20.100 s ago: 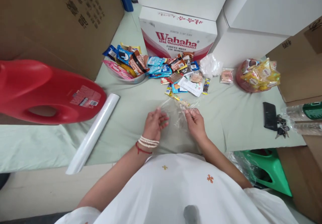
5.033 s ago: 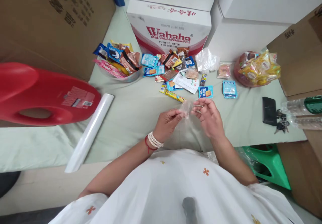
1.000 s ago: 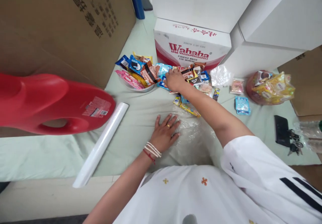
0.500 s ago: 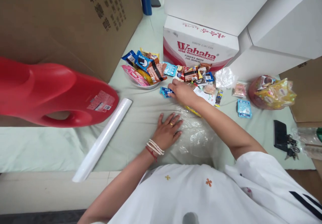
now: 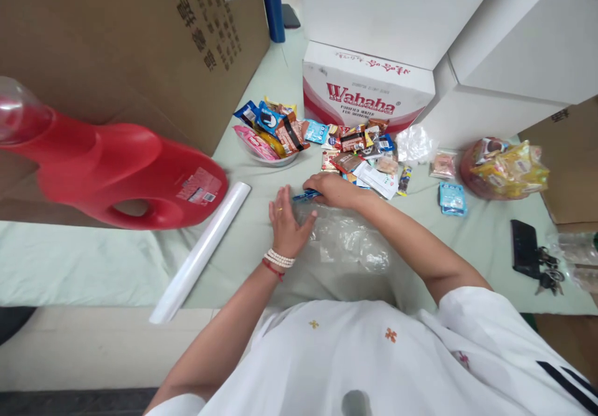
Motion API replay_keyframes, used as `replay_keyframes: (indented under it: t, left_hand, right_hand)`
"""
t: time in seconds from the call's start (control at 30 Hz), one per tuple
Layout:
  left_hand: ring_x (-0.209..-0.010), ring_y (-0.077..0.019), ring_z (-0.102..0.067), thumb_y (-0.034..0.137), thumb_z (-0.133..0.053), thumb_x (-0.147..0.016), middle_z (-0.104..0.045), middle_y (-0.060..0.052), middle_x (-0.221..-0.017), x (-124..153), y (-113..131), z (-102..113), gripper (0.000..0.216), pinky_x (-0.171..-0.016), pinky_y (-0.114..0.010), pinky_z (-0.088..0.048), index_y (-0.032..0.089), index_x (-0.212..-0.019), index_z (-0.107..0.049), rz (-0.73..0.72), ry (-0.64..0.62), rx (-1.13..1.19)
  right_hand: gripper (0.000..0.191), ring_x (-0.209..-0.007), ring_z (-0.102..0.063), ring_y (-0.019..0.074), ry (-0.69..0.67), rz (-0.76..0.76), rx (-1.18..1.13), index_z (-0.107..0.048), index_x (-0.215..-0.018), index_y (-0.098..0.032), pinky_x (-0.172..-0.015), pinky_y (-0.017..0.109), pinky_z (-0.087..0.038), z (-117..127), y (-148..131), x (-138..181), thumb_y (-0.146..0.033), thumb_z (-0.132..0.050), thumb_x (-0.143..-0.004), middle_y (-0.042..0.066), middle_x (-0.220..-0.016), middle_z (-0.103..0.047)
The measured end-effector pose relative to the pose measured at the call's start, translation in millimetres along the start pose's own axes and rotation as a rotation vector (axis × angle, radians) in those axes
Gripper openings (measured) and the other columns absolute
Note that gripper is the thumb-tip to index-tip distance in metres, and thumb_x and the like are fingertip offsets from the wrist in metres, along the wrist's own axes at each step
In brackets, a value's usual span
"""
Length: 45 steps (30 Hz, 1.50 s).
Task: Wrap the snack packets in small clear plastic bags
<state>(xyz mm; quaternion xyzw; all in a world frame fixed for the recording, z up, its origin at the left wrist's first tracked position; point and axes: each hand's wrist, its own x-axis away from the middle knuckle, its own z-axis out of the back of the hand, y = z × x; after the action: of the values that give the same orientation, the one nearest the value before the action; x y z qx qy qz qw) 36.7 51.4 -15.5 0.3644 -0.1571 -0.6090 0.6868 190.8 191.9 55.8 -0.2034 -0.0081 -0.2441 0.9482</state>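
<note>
My left hand point(image 5: 286, 224) rests with fingers stretched out at the left edge of a clear plastic bag point(image 5: 351, 245) lying on the pale green cloth. My right hand point(image 5: 332, 190) is closed on a blue snack packet point(image 5: 304, 196), held just above the bag's far edge and close to my left fingertips. Behind my hands lies a heap of mixed snack packets point(image 5: 359, 148), and a bowl of snacks point(image 5: 268, 140) stands to its left.
A red detergent jug point(image 5: 116, 173) and a white roll point(image 5: 200, 253) lie at left. A Wahaha box point(image 5: 367, 92) and white boxes stand behind. A red bowl of yellow snacks point(image 5: 502, 167), blue packets point(image 5: 451, 197), a phone point(image 5: 524, 248) and keys point(image 5: 547, 274) are at right.
My right hand reached into the snack heap, took a blue packet and drew it back toward the bag. My left hand shifted slightly left along the bag's edge.
</note>
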Motion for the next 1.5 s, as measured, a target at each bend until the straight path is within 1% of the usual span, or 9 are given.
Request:
replay_keyframes:
  t: [0.13, 0.37, 0.57, 0.67, 0.9, 1.1, 1.2, 1.33, 1.5]
  left_hand:
    - [-0.158, -0.038, -0.028, 0.044, -0.066, -0.086, -0.034, -0.024, -0.166, -17, 1, -15, 0.1, -0.127, -0.067, -0.012, 0.018, -0.165, -0.011, -0.019, -0.168, 0.013]
    - [-0.161, -0.0402, -0.013, 0.049, -0.075, -0.079, -0.014, -0.027, -0.173, -9, -2, -20, 0.116, -0.128, -0.06, -0.017, 0.013, -0.166, -0.009, -0.099, -0.091, 0.067]
    - [-0.159, -0.037, -0.026, 0.045, -0.063, -0.089, -0.028, -0.021, -0.171, -2, 1, -6, 0.085, -0.127, -0.063, -0.01, 0.02, -0.163, -0.029, -0.109, -0.241, -0.15]
    - [-0.158, -0.0351, -0.028, 0.044, -0.06, -0.091, -0.029, -0.021, -0.17, -2, 1, -8, 0.083, -0.128, -0.062, -0.01, 0.02, -0.164, -0.028, -0.137, -0.27, -0.168]
    - [-0.16, -0.0394, -0.02, 0.037, -0.066, -0.089, -0.028, -0.022, -0.17, 23, 4, 5, 0.078, -0.126, -0.065, -0.013, 0.02, -0.16, -0.038, -0.326, -0.156, -0.209]
    - [-0.143, -0.0258, -0.053, 0.003, -0.049, -0.083, -0.07, -0.006, -0.139, 35, 0, 29, 0.071, -0.129, -0.06, -0.009, 0.035, -0.146, -0.054, -0.702, -0.452, -0.103]
    - [-0.143, -0.0293, -0.053, 0.009, -0.051, -0.076, -0.064, -0.015, -0.146, 34, -10, 40, 0.073, -0.127, -0.063, -0.015, 0.023, -0.148, -0.049, -0.654, -0.56, -0.015]
    - [-0.153, -0.0372, -0.037, 0.029, -0.061, -0.081, -0.041, -0.023, -0.164, 37, -18, 48, 0.066, -0.126, -0.068, -0.011, 0.018, -0.145, -0.048, -0.605, -0.631, -0.025]
    - [-0.15, -0.0392, -0.041, 0.042, -0.063, -0.093, -0.058, -0.016, -0.152, 48, -13, 37, 0.03, -0.123, -0.071, -0.009, 0.024, -0.117, -0.069, -0.578, -0.584, -0.115]
  right_hand:
    - [0.029, -0.112, -0.059, 0.0261, 0.09, 0.07, -0.097, -0.066, -0.116, -0.013, -0.098, 0.035, -0.043, -8, 1, -3, -0.012, -0.07, -0.088, 0.014, -0.121, -0.066]
    - [0.027, -0.115, -0.056, 0.0288, 0.129, 0.001, -0.067, -0.069, -0.122, -0.016, -0.104, 0.042, -0.042, -6, 0, 2, -0.019, -0.058, -0.098, 0.015, -0.125, -0.065]
    - [0.023, -0.11, -0.063, 0.025, 0.664, -0.285, -0.558, -0.075, -0.112, -0.024, -0.096, 0.037, -0.049, 58, -8, 75, -0.032, -0.074, -0.091, 0.007, -0.114, -0.069]
    - [0.034, -0.088, -0.066, 0.0202, 0.566, -0.338, -0.762, -0.075, -0.115, -0.024, -0.083, 0.032, -0.052, 72, -17, 119, -0.041, -0.079, -0.086, 0.002, -0.097, -0.071]
    - [0.045, -0.109, -0.064, 0.0281, 0.058, -0.148, -0.345, -0.06, -0.141, -0.011, -0.099, 0.044, -0.05, -16, -6, 127, -0.027, -0.057, -0.1, 0.018, -0.124, -0.07]
    - [0.044, -0.128, -0.05, 0.0349, 0.209, -0.051, -0.065, -0.059, -0.14, -0.009, -0.11, 0.055, -0.043, -41, -10, 120, -0.031, -0.053, -0.103, 0.024, -0.139, -0.058]
    - [0.051, -0.134, -0.047, 0.034, 0.329, -0.032, -0.135, -0.055, -0.144, -0.014, -0.112, 0.056, -0.042, -29, -19, 150, -0.044, -0.055, -0.103, 0.022, -0.144, -0.054]
    - [0.078, -0.139, -0.044, 0.035, 0.266, -0.026, -0.193, -0.045, -0.154, -0.02, -0.113, 0.057, -0.042, -45, -32, 206, -0.059, -0.07, -0.091, 0.02, -0.152, -0.049]
    - [0.023, -0.124, -0.056, 0.0289, 0.462, -0.204, -0.158, -0.067, -0.12, -0.021, -0.102, 0.049, -0.051, -101, -52, 244, -0.03, -0.054, -0.104, 0.016, -0.129, -0.065]
